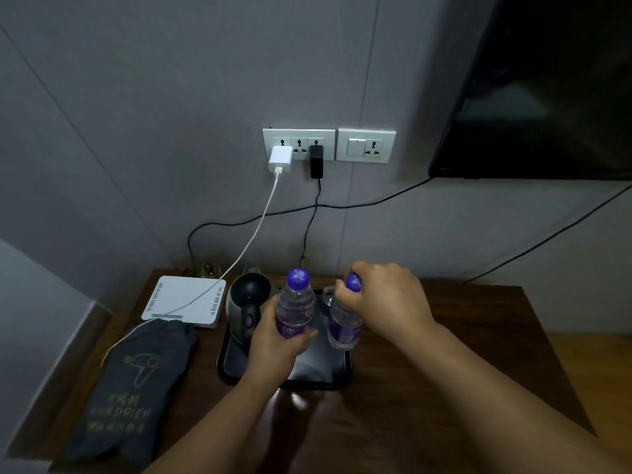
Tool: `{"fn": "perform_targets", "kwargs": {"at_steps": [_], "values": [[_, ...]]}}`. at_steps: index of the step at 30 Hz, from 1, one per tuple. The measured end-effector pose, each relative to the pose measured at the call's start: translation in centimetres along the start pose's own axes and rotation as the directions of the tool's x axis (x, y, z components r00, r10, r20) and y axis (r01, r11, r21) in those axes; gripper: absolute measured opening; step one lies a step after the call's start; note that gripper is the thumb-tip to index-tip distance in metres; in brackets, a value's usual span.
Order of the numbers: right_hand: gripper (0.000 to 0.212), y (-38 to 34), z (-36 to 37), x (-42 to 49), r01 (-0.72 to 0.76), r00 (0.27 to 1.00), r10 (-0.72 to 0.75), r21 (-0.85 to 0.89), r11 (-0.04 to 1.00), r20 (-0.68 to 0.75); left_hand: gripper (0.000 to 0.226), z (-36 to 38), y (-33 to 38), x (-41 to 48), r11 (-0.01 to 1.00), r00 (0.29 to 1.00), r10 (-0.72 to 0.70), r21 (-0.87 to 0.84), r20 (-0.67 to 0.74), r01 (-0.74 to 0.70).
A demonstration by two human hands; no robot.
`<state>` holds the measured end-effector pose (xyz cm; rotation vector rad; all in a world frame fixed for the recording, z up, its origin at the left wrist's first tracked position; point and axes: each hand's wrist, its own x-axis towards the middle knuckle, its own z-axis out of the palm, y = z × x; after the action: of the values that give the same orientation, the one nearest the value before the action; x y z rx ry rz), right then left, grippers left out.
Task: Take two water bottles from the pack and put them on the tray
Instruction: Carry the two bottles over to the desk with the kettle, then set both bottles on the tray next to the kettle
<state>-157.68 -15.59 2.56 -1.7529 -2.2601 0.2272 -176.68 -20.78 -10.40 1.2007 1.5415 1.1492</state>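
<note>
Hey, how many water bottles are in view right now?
2. The left bottle is gripped around its body by the left hand; the right bottle is held near its cap by the right hand, both over the tray.

Grey pouch [131, 391]: "HAIR DRIER" in yellow, hair-dryer outline above; other lines unreadable.
Bottle labels [290, 328]: purple, print too blurred to read.

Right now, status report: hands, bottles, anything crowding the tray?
Left hand grips one bottle by its body. Right hand holds second bottle at the cap. Both over tray; kettle and glass crowd it.
</note>
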Motion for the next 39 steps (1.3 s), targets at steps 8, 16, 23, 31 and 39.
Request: {"fn": "perform_targets", "kwargs": {"at_steps": [8,16,23,31,39], "values": [[0.036,3.5,11.9,1.7,-0.006,1.000,0.006,0.019,1.000,0.024,0.075,3.5,-11.3,4.3,0.999,0.997,0.047,0.024,-0.055,-0.045],[0.038,5.9,19.6,2.9,0.002,1.000,-0.001,0.033,0.999,-0.031,0.074,5.9,-18.4,7.3,0.991,0.990,0.135,0.011,-0.050,-0.134],[0.043,7.3,21.7,4.5,0.036,0.990,-0.028,0.054,0.998,-0.140,0.068,6.6,-20.7,8.9,0.984,0.983,0.177,-0.023,-0.056,-0.179],[0.048,8.9,25.4,2.8,0.125,0.924,0.014,0.335,0.934,-0.382,0.070,7.1,-23.1,9.9,0.941,0.940,0.339,0.005,-0.049,-0.339],[0.084,11.3,33.3,-2.5,0.048,0.978,0.094,0.644,0.763,-0.184,0.077,6.9,-24.8,9.6,0.936,0.936,0.351,0.008,0.019,-0.352]]}}
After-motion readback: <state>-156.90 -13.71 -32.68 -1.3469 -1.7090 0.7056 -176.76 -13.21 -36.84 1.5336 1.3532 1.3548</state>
